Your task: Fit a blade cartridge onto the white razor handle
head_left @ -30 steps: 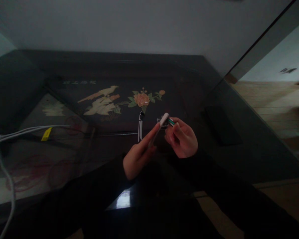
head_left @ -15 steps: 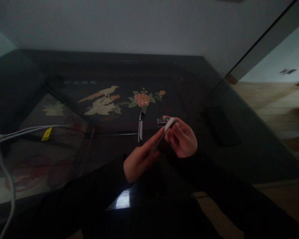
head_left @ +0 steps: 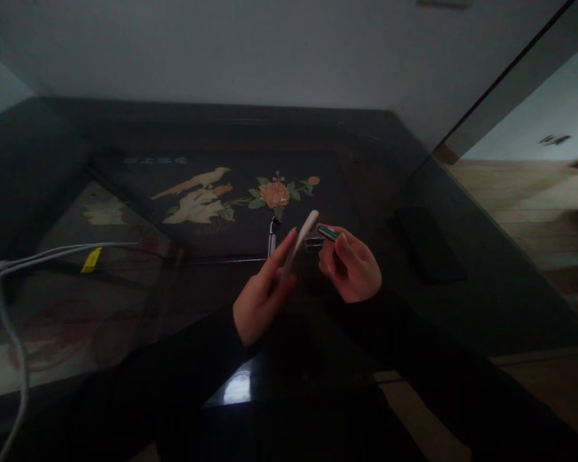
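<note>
My left hand (head_left: 262, 298) is closed around a slim, pale, long thing (head_left: 300, 240) with a rounded end, tilted up and to the right; its lower part is hidden by the fingers. Between the thumb and fingers of my right hand (head_left: 354, 266) is a small dark piece with a green strip (head_left: 327, 232), its kind too small to make out. The two held things are close but apart. Just behind the right fingers lies a small dark, shiny, ribbed item (head_left: 313, 242). A black-and-white handle (head_left: 272, 239) lies on the table, partly covered by my left hand.
The dark glossy table (head_left: 376, 160) bears a picture of birds and a flower (head_left: 274, 192). A flat black object (head_left: 428, 244) lies at the right. White cables (head_left: 52, 255) with a yellow tag (head_left: 91, 260) run along the left. A wall (head_left: 221, 51) stands behind.
My left hand has moved slightly left and turned the pale thing more upright, drawing it away from my right hand. The green-striped piece in my right hand now shows more fully.
</note>
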The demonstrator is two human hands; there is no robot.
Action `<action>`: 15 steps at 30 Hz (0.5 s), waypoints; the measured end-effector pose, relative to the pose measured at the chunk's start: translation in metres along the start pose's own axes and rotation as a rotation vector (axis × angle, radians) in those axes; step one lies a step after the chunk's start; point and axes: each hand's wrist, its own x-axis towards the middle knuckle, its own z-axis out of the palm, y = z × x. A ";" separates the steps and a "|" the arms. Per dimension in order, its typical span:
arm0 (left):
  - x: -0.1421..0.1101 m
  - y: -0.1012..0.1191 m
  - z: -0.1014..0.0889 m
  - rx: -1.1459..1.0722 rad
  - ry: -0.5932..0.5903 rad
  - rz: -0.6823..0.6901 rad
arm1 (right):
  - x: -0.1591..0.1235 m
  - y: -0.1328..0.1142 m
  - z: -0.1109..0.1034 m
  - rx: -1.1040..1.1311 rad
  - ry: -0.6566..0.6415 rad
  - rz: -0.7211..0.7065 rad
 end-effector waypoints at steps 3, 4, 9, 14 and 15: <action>0.004 0.005 -0.007 0.051 0.044 -0.025 | 0.001 0.001 -0.001 -0.063 -0.071 0.097; 0.005 0.006 -0.009 0.092 0.063 -0.016 | 0.000 0.002 -0.001 -0.083 -0.105 0.138; 0.010 0.014 -0.017 0.324 0.123 0.062 | -0.001 0.007 -0.001 -0.141 -0.229 0.303; 0.010 0.014 -0.021 0.435 0.132 0.099 | -0.003 0.011 -0.001 -0.162 -0.323 0.372; 0.010 0.014 -0.021 0.444 0.131 0.103 | -0.003 0.011 -0.001 -0.164 -0.331 0.376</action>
